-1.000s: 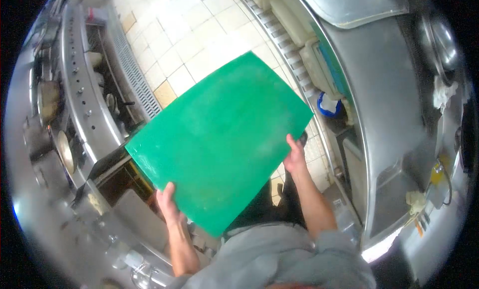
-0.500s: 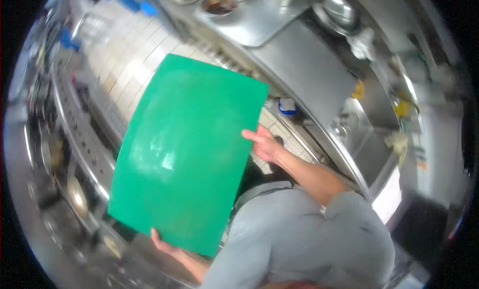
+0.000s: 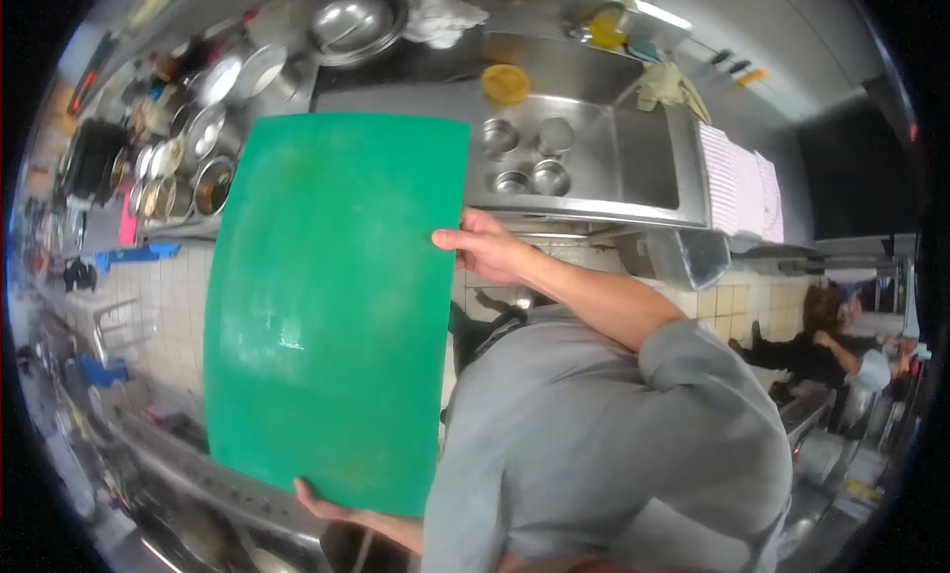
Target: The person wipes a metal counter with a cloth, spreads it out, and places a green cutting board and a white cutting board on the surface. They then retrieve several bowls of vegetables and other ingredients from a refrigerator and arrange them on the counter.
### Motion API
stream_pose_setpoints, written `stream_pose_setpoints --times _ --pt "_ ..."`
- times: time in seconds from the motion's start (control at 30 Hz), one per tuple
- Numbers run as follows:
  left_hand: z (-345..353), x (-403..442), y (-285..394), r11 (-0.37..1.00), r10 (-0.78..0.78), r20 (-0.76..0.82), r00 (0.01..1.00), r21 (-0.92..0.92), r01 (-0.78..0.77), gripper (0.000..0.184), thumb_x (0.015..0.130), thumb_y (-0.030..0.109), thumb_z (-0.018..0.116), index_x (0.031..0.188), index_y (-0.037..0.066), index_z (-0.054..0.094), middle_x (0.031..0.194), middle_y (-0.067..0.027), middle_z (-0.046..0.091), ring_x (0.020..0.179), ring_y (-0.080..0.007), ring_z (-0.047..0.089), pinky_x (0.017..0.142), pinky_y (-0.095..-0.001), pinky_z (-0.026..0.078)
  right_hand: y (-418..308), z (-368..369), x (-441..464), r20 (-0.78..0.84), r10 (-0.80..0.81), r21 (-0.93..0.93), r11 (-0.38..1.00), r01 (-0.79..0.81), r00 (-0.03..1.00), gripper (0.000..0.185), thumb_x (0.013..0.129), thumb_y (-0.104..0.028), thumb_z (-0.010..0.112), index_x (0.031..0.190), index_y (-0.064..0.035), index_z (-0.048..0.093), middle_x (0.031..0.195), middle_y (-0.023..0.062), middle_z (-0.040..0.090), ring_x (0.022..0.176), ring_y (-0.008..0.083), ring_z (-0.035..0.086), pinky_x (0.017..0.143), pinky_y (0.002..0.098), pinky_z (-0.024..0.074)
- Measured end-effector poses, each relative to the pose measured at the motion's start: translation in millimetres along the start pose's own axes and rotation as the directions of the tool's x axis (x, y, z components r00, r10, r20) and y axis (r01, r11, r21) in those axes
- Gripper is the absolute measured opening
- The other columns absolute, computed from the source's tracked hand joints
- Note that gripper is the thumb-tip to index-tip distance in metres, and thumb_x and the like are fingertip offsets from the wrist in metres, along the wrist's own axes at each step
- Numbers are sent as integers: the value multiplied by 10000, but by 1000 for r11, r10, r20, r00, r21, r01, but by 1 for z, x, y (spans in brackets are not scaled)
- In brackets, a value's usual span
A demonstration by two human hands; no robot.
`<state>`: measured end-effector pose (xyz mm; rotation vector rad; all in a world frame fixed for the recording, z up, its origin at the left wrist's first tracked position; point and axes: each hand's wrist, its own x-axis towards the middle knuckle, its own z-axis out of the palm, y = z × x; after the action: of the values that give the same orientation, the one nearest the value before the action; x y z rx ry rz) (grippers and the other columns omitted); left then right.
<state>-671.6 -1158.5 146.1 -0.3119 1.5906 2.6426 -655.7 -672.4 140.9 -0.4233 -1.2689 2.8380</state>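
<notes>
A large green cutting board (image 3: 336, 306) is held between my two hands, its broad face toward me. My right hand (image 3: 480, 244) grips its right-hand edge in the view, with the thumb on the face and the fingers behind. At the bottom edge my left hand (image 3: 322, 501) holds the board, its thumb showing and the other fingers hidden underneath. Beyond the board is a steel sink (image 3: 648, 157) with several small round metal containers (image 3: 551, 177) and a yellow round item (image 3: 506, 83) in it.
Metal bowls (image 3: 353, 24) and a white cloth (image 3: 442, 16) lie behind the sink counter. Pots and pans (image 3: 213, 182) crowd the left counter. A striped towel (image 3: 737, 182) hangs at the sink's right end, above a grey bin (image 3: 683, 258). Another person (image 3: 841, 360) is at far right.
My view has turned, bringing the sink and the containers in it fully into sight beyond the board. Both hands keep their hold on the cutting board.
</notes>
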Motion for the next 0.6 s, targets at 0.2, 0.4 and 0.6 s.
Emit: stream_pose_setpoints --times 0.2,0.4,0.6 --pt "75 -22 -78 989 29 70 997 146 -39 469 938 401 518 1140 4 665 1035 -120 654 989 -255 629 836 -469 513 -58 -119 -47 -121 -58 64 996 66 991 264 947 -234 689 1171 -154 575 986 -42 627 807 72 560 642 244 418" --pt "186 -93 -121 885 142 -168 976 463 -49 419 953 344 535 1156 -1 658 1103 -134 641 1028 -238 603 849 -403 492 -96 -235 -100 -125 -41 143 988 59 991 363 948 -225 686 1262 -109 547 1102 20 665 922 102 651 745 273 564" --pt "228 -101 -177 591 351 -31 936 782 -196 473 973 374 513 1182 -22 665 1207 -152 642 1070 -254 621 936 -400 507 -129 -295 -187 -355 -191 131 959 251 915 416 920 -205 707 1264 -41 539 1168 101 655 1008 198 664 824 372 600"
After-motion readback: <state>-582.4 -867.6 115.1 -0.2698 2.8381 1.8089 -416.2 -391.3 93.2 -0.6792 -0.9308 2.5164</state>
